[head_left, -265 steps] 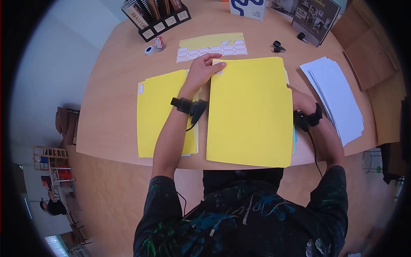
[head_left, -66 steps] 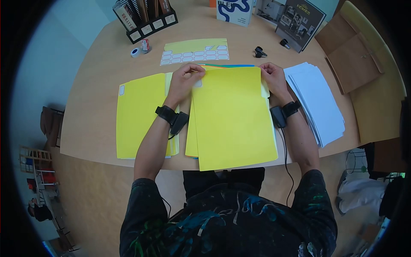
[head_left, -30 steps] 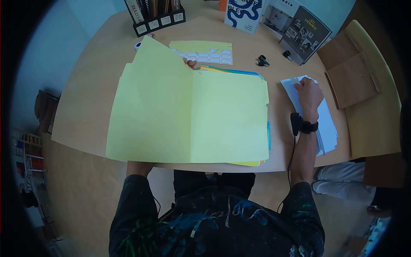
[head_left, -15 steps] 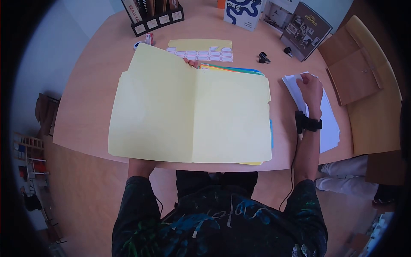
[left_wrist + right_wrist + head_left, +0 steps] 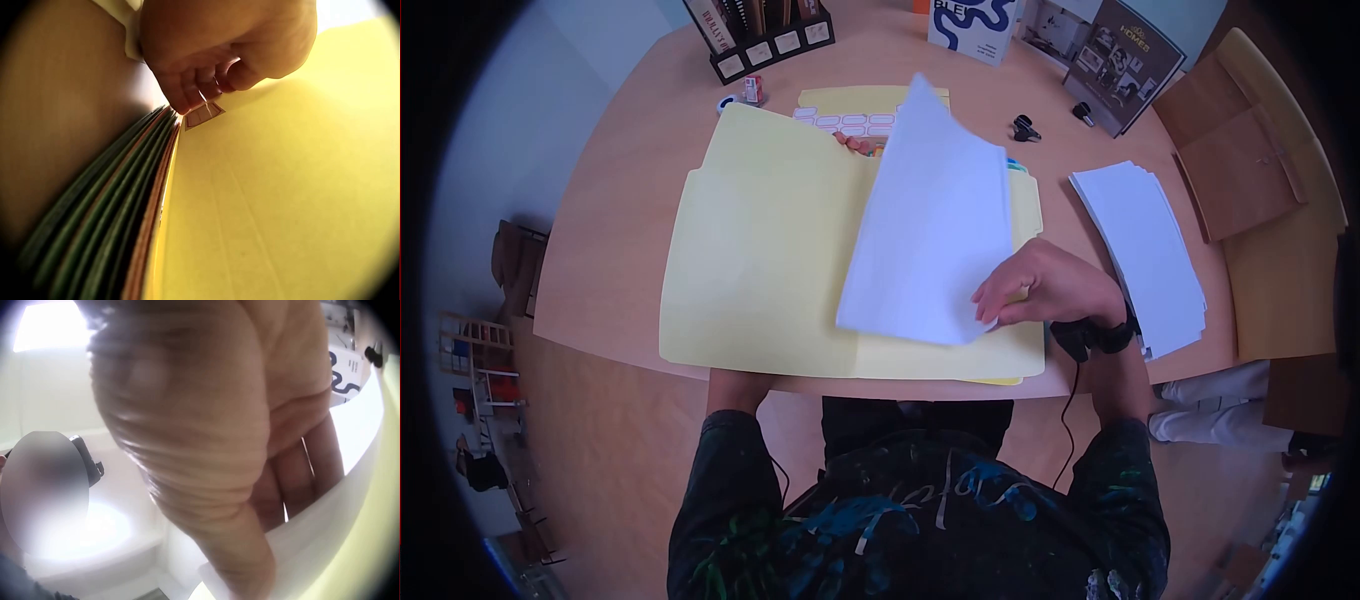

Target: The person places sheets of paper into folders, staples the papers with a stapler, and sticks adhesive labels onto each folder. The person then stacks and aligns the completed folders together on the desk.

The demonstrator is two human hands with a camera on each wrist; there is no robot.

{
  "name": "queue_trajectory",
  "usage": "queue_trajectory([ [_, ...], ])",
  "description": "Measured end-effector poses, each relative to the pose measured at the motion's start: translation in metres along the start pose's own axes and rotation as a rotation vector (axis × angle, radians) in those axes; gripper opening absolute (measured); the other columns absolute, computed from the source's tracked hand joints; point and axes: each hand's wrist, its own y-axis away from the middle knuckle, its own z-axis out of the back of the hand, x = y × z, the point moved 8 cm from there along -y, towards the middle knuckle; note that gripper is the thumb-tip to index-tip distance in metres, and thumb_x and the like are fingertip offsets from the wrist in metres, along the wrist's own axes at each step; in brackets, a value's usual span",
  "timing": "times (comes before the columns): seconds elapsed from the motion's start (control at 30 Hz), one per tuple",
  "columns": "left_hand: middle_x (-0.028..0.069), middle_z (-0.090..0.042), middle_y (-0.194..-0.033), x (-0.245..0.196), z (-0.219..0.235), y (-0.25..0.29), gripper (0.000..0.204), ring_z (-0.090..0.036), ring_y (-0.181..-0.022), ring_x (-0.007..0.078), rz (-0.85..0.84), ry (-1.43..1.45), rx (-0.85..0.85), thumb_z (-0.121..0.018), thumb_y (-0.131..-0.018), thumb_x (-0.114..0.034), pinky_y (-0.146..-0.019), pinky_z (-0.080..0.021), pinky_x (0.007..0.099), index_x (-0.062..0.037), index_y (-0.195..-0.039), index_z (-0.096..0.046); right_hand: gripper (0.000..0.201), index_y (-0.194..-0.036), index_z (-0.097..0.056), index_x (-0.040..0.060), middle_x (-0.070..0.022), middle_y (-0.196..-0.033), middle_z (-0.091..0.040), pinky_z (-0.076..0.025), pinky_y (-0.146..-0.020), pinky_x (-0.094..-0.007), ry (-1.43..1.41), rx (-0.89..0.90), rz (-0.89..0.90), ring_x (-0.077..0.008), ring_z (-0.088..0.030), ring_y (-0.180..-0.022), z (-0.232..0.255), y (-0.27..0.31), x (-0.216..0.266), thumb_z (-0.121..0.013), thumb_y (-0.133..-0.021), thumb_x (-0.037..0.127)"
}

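An opened yellow folder (image 5: 750, 250) lies on top of several coloured folders (image 5: 106, 212); its left cover is raised at a slant. My left hand (image 5: 231, 44) is behind that cover, its curled fingers gripping the folder at the top of the fold, beside a small label (image 5: 205, 115). In the head view, only a few of its fingertips show above the folder. With my right hand (image 5: 1050, 285) I pinch white paper (image 5: 940, 220) by its lower right corner. The paper is tilted and bowed over the folder's right half, its upper end raised.
A stack of white paper (image 5: 1145, 255) lies to the right. Beyond the folder are a label sheet (image 5: 860, 122), black clips (image 5: 1025, 128), a tape roll (image 5: 727, 104) and a small red-and-white box (image 5: 753, 89). A book holder (image 5: 775, 45) and upright books (image 5: 1122, 65) stand at the back.
The folder was closed, then opened to the left with my left hand behind its cover. My right hand has moved from the paper stack to over the folder, bringing white paper with it.
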Motion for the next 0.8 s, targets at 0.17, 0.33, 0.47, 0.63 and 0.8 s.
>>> queue_trajectory([
  [0.17,0.0135,-0.07,-0.113,-0.008,0.01,0.005,0.028,-0.066,-0.105,0.0277,0.059,-0.216,-0.084,-0.068,-0.093,-0.015,-0.091,-0.052,0.0384,0.0,-0.116,-0.064,0.017,-0.094,-0.078,0.0057,-0.0073,-0.096,-0.078,-0.056,-0.083,-0.0321,0.003,0.193,-0.132,-0.0235,-0.073,-0.103,-0.026,-0.001,-0.016,-0.085,-0.079,0.009],
  [0.33,0.0133,-0.071,-0.109,-0.009,0.015,0.001,0.027,-0.067,-0.1,0.0271,0.049,-0.332,-0.162,-0.07,-0.091,-0.011,-0.086,-0.053,0.0383,0.0006,-0.114,-0.065,0.027,-0.097,-0.078,0.0053,-0.0092,-0.102,-0.077,-0.055,-0.087,-0.0336,-0.067,0.208,-0.16,-0.0244,-0.072,-0.106,-0.026,-0.004,-0.01,-0.089,-0.077,0.018],
  [0.47,0.0128,-0.071,-0.107,-0.016,0.017,0.001,0.027,-0.067,-0.097,0.026,0.032,-0.269,-0.21,-0.072,-0.089,-0.009,-0.083,-0.054,0.0378,0.0013,-0.112,-0.065,0.062,-0.133,-0.064,0.0085,-0.0167,-0.145,-0.054,-0.038,-0.112,-0.0442,0.22,-0.144,0.106,-0.0352,-0.046,-0.139,-0.008,-0.02,-0.013,-0.084,-0.081,0.036],
  [0.63,0.0133,-0.071,-0.108,-0.012,0.017,0.0,0.028,-0.067,-0.097,0.0264,0.012,-0.27,-0.207,-0.073,-0.089,-0.01,-0.083,-0.054,0.0381,0.0012,-0.113,-0.065,0.088,-0.153,-0.045,0.0143,-0.0203,-0.164,-0.028,-0.016,-0.125,-0.0522,0.582,-0.096,-0.124,-0.0402,-0.019,-0.153,-0.02,-0.015,-0.048,-0.075,-0.082,0.057],
  [0.8,0.0144,-0.071,-0.107,-0.012,0.017,0.002,0.029,-0.067,-0.097,0.0286,-0.011,-0.321,-0.216,-0.073,-0.087,-0.01,-0.083,-0.054,0.0388,0.0012,-0.113,-0.065,0.085,-0.151,-0.047,0.0162,-0.02,-0.163,-0.03,-0.018,-0.124,-0.0535,0.635,0.035,-0.308,-0.0388,-0.022,-0.153,-0.021,-0.005,-0.027,-0.075,-0.082,0.056],
])
